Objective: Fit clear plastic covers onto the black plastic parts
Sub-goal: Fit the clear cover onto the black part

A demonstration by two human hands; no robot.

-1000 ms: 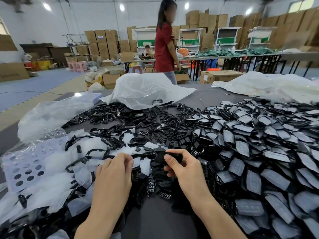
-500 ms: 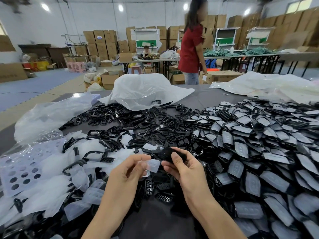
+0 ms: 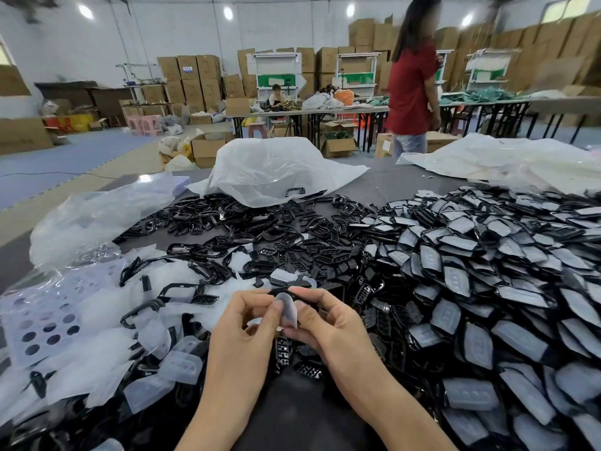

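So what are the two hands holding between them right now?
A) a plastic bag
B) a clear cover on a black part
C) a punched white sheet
B: the left hand and right hand pinch a clear cover against a black part.

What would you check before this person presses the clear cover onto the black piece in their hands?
1. Left hand pinches small translucent clear plastic cover: ok.
2. Right hand grips black plastic part behind it: ok.
3. Cover edges aligned with part: cannot tell, fingers hide them.
4. Spare loose clear covers heaped at left: ok.
5. Pile of covered black parts at right: ok.
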